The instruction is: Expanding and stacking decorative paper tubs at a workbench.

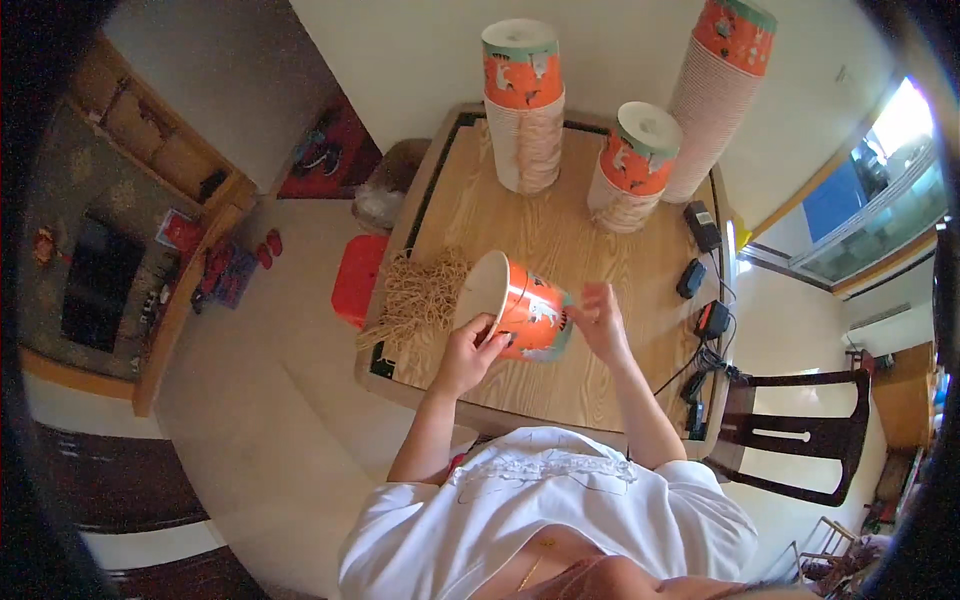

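Head view, looking down on a light wooden table with a dark border.

Orange paper cup with white rim and pale green base band: held above the near-middle of the table, lying on its side. Long axis runs left to right, open mouth facing left, base facing right.

Left hand: curled around the cup at the rim end, fingers wrapped over the near side of the wall, thumb toward the mouth. Firm hold; this hand carries the cup.

Right hand: at the base end, just beside or touching the green band. Fingers partly bent and loosely spread; whether they pinch anything cannot be told at this size.

So the cup lies between the two hands, the left on it, the right at its far end along the axis.

Around it:
- Loose heap of tan rubber bands, left of the cup on the table's left edge.
- Three tall stacks of the same orange cups at the far side: left, middle, right.
- Black chargers and cables along the right edge.
- Red plastic stool on the floor to the left; dark wooden chair to the near right.
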`<state>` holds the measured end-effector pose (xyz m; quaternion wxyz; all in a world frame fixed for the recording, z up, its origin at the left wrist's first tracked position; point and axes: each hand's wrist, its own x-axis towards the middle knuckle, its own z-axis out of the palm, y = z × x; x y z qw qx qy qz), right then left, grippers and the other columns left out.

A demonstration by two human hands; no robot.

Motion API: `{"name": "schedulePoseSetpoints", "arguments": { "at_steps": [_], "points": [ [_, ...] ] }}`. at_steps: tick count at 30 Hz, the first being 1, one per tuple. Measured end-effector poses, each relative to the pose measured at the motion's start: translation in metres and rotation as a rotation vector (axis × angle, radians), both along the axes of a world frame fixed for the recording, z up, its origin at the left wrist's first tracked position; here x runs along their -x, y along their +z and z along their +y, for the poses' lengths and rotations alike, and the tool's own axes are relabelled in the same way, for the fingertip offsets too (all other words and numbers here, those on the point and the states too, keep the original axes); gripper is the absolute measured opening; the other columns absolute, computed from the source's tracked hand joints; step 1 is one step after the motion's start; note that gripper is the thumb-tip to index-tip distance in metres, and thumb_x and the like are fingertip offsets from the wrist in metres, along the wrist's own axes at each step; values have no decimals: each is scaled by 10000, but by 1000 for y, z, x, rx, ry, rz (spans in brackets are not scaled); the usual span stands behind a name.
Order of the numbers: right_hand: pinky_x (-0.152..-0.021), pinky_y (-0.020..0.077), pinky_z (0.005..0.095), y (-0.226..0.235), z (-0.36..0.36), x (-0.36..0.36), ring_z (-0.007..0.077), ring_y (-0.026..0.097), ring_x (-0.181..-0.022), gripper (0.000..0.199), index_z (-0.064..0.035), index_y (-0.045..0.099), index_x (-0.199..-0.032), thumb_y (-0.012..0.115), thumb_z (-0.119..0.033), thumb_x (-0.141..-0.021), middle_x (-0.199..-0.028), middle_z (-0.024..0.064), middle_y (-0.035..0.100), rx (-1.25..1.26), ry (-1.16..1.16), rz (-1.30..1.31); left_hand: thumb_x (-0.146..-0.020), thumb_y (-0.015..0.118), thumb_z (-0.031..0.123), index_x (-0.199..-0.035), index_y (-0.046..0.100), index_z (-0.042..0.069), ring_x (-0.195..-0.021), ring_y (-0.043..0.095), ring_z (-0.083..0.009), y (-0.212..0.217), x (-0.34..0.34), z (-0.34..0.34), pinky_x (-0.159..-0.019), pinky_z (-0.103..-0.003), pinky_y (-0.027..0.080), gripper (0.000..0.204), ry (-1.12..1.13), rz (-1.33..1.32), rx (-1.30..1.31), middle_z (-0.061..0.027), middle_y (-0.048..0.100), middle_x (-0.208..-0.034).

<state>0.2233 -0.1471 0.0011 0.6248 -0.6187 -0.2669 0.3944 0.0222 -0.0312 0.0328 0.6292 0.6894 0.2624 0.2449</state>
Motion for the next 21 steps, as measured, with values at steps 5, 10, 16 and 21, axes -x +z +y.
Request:
{"name": "schedulePoseSetpoints", "arguments": {
  "at_steps": [5,10,16,21],
  "points": [
    [-804,441,347,54,14,26,282,510,-974,308,-47,579,-972,711,-85,-696,-979,115,530,-290,159,-880,-814,589,12,-964,553,-2,-775,554,-95,6,-2,-12,-711,-256,459,155,-66,136,-93,-60,624,-858],
    [-735,472,351,48,10,24,292,558,-882,207,-41,571,-923,664,-69,-740,-946,117,543,-305,316,-821,-816,592,14,-1040,555,-10,-808,568,-100,2,-6,-17,-744,-250,463,228,-44,-35,-8,-44,629,-902],
    [-694,485,365,55,4,24,307,574,-812,134,-34,560,-901,618,-49,-782,-886,125,548,-216,379,-771,-821,615,62,-1057,579,4,-831,574,-85,2,-5,-15,-751,-237,466,246,-28,-39,261,-35,631,-923],
    [-719,469,393,51,6,23,331,560,-810,123,-29,549,-877,600,-92,-786,-847,138,550,-273,439,-831,-821,622,74,-887,603,-11,-683,578,-80,13,-11,-21,-618,-241,472,109,76,91,25,-18,636,-751]
  ]
}}
